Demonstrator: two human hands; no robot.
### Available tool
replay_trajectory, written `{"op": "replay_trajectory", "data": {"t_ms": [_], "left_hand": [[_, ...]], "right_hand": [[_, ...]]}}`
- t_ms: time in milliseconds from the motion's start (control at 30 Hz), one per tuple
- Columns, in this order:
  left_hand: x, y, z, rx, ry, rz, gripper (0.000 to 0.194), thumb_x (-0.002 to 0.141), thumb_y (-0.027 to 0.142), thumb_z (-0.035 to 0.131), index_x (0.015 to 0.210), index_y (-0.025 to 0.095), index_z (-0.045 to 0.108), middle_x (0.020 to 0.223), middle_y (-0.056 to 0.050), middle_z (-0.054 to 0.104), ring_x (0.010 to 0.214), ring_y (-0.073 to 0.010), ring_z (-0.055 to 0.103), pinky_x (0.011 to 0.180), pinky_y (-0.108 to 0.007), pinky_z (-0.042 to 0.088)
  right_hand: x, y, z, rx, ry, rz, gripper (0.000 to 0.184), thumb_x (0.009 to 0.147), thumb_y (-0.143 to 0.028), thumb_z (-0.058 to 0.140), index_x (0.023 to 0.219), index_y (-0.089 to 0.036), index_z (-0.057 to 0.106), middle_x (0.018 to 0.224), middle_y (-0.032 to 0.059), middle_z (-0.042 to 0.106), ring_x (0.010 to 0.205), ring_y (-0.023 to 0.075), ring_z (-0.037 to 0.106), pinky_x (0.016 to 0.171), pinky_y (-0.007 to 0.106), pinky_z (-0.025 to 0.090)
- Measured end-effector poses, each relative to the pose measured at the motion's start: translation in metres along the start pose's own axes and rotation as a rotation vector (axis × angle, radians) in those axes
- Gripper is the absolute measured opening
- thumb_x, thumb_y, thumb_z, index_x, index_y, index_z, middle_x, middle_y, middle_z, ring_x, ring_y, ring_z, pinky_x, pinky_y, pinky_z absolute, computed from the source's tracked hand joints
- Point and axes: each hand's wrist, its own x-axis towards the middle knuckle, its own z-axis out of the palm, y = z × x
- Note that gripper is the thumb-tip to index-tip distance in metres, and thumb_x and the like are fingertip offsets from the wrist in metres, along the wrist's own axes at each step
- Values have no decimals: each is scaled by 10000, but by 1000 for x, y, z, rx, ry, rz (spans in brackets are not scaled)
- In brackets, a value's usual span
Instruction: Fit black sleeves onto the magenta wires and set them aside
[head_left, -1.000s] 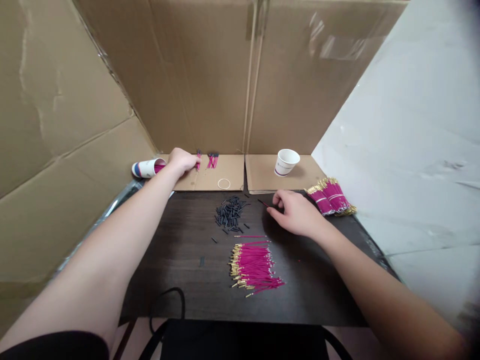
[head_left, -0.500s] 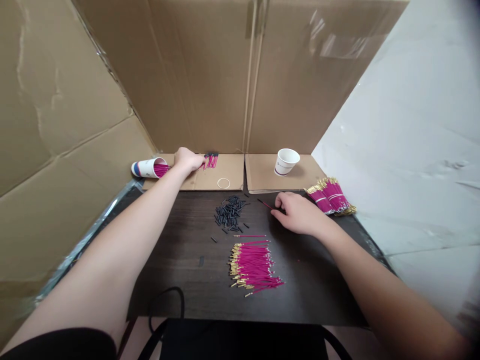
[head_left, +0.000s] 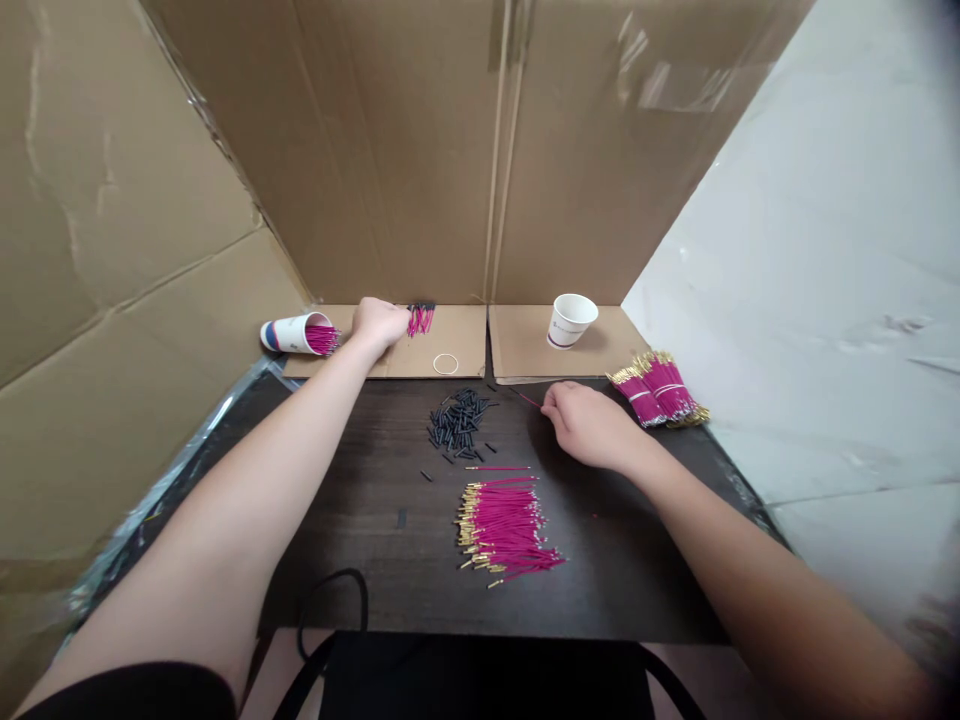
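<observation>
At the back left of the table, my left hand is curled closed beside a small group of magenta wires with black sleeves; its fingertips are mostly hidden. A thin magenta wire with a dark tip is pinched in my right hand, above the dark table to the right of the middle. Between the hands lies a heap of short black sleeves. Closer to me, many magenta wires with gold ends lie side by side, with one wire apart above them.
A paper cup lies on its side, filled with magenta wires. Another cup stands upright on the cardboard. Banded wire bundles lie at the right edge. A rubber band is on the left cardboard. Cardboard walls enclose the back and left.
My right fingers have closed further on the wire. The left hand has shifted slightly, and the wire ends that showed by its fingertips are less visible. The view has moved a little.
</observation>
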Motion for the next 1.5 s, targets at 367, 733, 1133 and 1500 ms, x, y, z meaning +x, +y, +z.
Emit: {"op": "replay_trajectory", "data": {"t_ms": [367, 733, 1133, 1500], "left_hand": [[-32, -6, 3, -218, 127, 90, 222, 823, 108, 760, 1013, 133, 871, 1058, -123, 860, 988, -243, 777, 969, -357, 594], [-145, 42, 19, -494, -815, 270, 278, 865, 457, 880, 953, 196, 922, 861, -100, 828, 631, -128, 562, 598, -291, 435], [-141, 43, 30, -558, -753, 274, 185, 898, 339, 863, 857, 159, 856, 812, -92, 804, 655, -133, 653, 614, -271, 513], [-11, -10, -13, -405, -56, -95, 253, 938, 174, 745, 700, 158, 658, 682, -91, 695, 553, -144, 637, 559, -281, 554]], "right_hand": [[-2, -23, 23, 786, 326, -82, 137, 1066, -371, 650, 1076, -234, 639, 907, 40, 698, 758, 196, 629, 682, 335, 483], [-5, -34, 35, 928, 522, -101, 216, 1100, -377, 680, 1076, -262, 500, 937, 22, 672, 755, 177, 626, 662, 318, 459], [-9, -39, 35, 1007, 400, -117, 330, 1088, -468, 715, 1081, -280, 443, 974, 14, 717, 632, 143, 567, 580, 308, 435], [-2, -34, 47, 907, 129, -189, 294, 1008, -330, 707, 1218, -257, 516, 1022, 18, 713, 646, 133, 545, 619, 315, 458]]}}
